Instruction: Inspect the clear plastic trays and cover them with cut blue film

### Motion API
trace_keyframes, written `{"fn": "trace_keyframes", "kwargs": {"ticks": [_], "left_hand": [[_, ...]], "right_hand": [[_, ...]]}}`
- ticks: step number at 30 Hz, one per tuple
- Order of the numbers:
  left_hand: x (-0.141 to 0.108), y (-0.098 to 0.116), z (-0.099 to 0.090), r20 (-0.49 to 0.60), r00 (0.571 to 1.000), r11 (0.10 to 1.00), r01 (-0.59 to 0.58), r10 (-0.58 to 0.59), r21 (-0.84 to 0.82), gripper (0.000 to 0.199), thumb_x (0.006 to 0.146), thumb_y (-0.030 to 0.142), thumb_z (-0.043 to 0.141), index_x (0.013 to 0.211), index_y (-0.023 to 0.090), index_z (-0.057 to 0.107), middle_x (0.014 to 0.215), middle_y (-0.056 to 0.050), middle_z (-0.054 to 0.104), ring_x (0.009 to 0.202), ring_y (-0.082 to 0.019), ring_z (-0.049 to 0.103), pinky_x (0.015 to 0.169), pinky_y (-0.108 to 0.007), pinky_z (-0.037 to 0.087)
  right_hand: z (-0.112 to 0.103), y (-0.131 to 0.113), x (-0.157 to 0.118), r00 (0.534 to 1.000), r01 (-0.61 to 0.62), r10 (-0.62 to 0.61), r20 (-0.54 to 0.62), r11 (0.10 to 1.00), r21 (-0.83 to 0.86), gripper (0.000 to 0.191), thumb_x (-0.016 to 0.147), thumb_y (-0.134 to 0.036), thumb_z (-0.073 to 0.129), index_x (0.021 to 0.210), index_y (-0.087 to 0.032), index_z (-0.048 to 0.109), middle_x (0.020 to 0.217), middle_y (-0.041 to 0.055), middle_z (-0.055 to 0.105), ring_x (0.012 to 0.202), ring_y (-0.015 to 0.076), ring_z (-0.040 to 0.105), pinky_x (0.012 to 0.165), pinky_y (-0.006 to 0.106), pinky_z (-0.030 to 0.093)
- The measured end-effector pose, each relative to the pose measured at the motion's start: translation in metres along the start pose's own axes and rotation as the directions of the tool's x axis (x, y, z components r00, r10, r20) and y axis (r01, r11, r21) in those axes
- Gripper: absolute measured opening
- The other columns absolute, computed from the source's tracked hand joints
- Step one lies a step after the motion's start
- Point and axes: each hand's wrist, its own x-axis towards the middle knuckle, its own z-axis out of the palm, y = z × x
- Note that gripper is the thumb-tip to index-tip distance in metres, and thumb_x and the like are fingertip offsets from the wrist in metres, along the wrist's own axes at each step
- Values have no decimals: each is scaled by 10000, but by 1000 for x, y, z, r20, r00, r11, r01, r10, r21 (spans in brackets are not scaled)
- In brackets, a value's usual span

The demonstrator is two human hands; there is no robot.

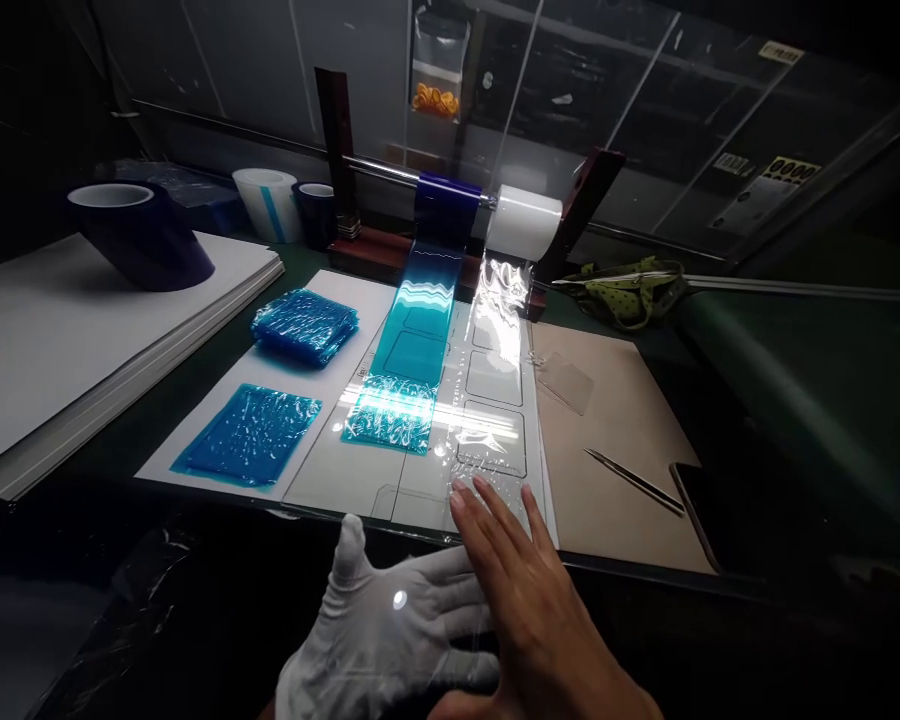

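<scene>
My left hand (390, 625), in a white glove, is palm up below the table's front edge, thumb and fingers spread. A bright spot and faint straight lines show on the palm; whether a clear sheet lies there I cannot tell. My bare right hand (521, 580) reaches across the gloved fingers, its own fingers stretched out. Its fingertips are near the lower end of a clear film strip (495, 375), which runs down from a white roll (529, 222). Beside it, a blue film strip (418, 345) hangs from a dark blue roll (448, 200) onto a sheet with drawn outlines.
At left are a stack of blue film-covered pieces (305, 325), a flatter blue piece (249, 435), and a paper stack (120, 350) bearing a large blue roll (146, 240). Tweezers (634, 480), a clear plate (568, 383) and a phone (696, 515) lie on brown board at right.
</scene>
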Motion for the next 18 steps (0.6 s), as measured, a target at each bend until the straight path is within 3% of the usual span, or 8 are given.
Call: {"fn": "trace_keyframes", "kwargs": {"ticks": [6,10,13,18], "left_hand": [[15,10,-3,26,1000,999,-6,7,-35,1280,546,919,506,1452,39,296,1416,-276,412,1306,-409,403,1000,-446,366],[29,17,1,43,999,995,-1,5,-98,1207,621,869,523,1467,52,256,1408,-255,439,1202,-331,528,959,-386,410],[39,25,6,30,999,994,18,-15,-104,1187,648,862,495,1479,58,227,1448,-234,406,1306,-334,441,1004,-396,391],[37,47,-9,-85,996,999,-44,41,-31,1038,745,828,401,1449,69,330,1524,-158,329,1460,-306,168,1194,-451,123]], "right_hand": [[17,14,8,999,-36,36,-23,999,19,1057,794,-607,525,1513,11,57,1488,195,401,1412,325,315,1156,588,-75],[21,29,14,999,-18,18,-33,1000,19,1067,778,-544,550,1510,20,16,1447,199,459,1386,316,367,1138,573,-151],[14,44,19,999,-42,42,-21,998,36,1078,744,-494,585,1509,15,20,1435,192,476,1379,305,380,1151,564,-132],[-2,85,24,977,-198,196,79,980,24,1029,718,-340,630,1514,-31,57,1483,198,403,1382,313,372,1164,618,23]]}}
